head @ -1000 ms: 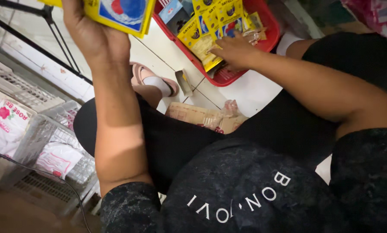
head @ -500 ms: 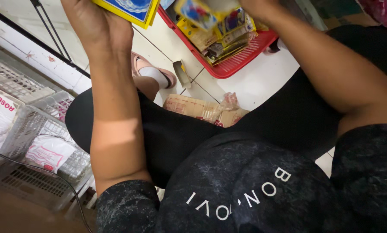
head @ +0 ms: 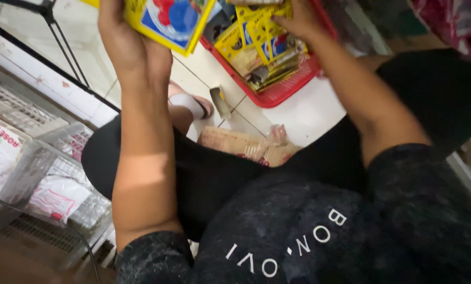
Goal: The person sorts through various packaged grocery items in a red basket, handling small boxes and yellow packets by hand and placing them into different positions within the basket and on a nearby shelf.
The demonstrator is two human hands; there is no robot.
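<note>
Left hand (head: 133, 44): raised near the top of the view, fingers closed on the lower edge of a yellow packet (head: 167, 21) with a blue and red picture on its face; the packet is held up in the air, above the floor and to the left of the basket.
Right hand (head: 298, 21): reaching into the red basket (head: 283, 90), fingers curled down on the small yellow packets (head: 259, 44) stacked inside; whether it has actually gripped one cannot be told, since the fingertips are partly cut off by the top edge of the view.
Red basket: stands on the white tiled floor (head: 309, 113), just in front of the person's knees, filled with the yellow packets lying on edge and leaning.
Floor items: a crumpled brown paper bag (head: 243, 146) lies against the black trousers; a foot in a pink sandal (head: 191, 102) shows beside the left forearm.
Left side: a wire rack (head: 46, 173) holds white bags with pink print (head: 54, 197).
Clothing: dark top with white lettering, seen from above.
</note>
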